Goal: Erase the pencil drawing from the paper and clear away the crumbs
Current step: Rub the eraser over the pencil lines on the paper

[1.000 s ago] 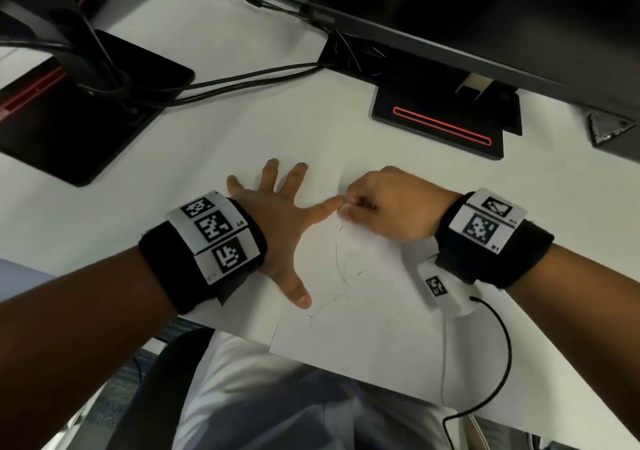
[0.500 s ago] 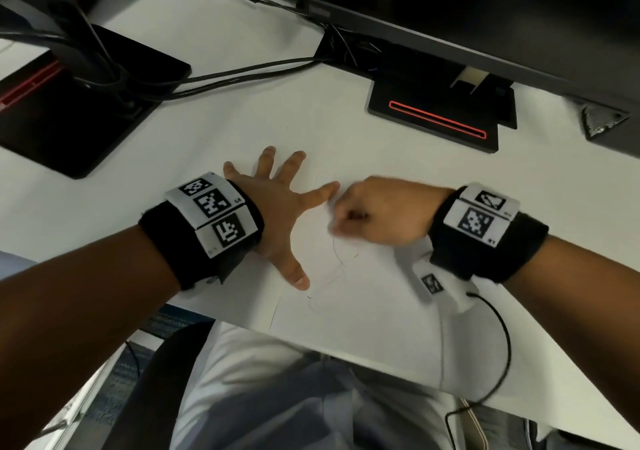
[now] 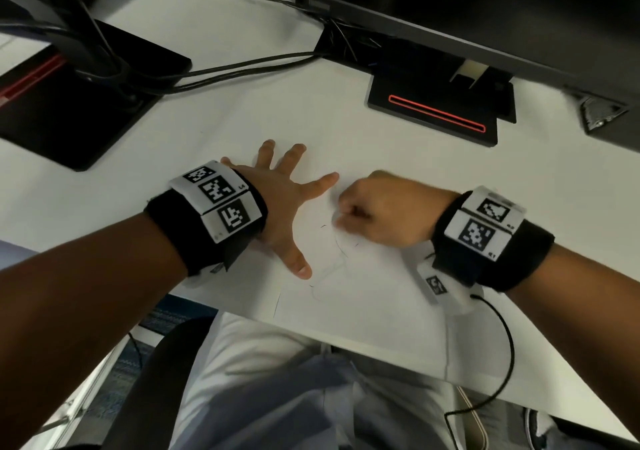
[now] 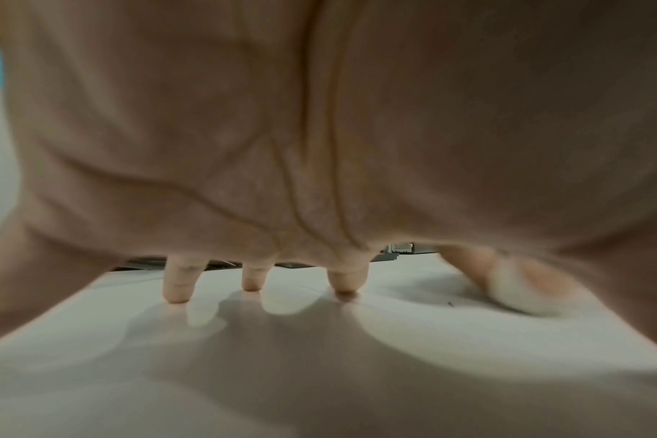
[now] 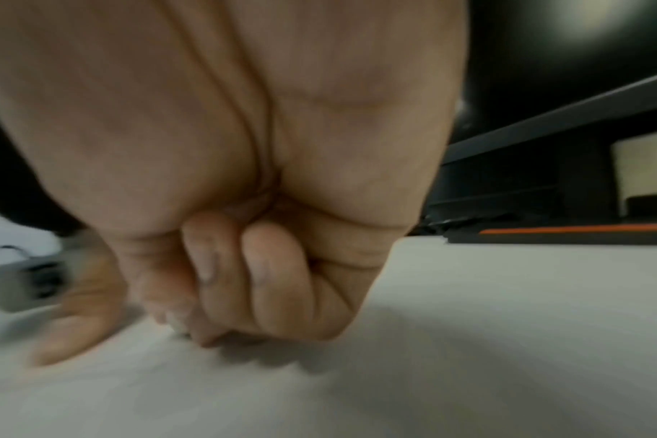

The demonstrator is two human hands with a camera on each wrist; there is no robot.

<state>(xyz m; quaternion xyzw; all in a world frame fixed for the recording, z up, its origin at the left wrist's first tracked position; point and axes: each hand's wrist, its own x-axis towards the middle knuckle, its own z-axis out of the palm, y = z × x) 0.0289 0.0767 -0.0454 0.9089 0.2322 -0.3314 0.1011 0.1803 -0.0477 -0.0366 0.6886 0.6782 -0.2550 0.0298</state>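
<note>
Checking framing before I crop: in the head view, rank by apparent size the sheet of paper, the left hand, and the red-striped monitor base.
1. sheet of paper
2. red-striped monitor base
3. left hand

The base sits farther away, so its true size is uncertain.

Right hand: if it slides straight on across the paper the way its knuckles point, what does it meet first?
Probably the left hand: its outstretched forefinger lies just ahead of the right hand, a small gap between them.

office workstation | white desk point(image 3: 194, 34) | black monitor point(image 3: 485, 10) along far edge | monitor stands point(image 3: 433, 110) | cables point(image 3: 225, 69) | chair point(image 3: 156, 363) at near edge
</note>
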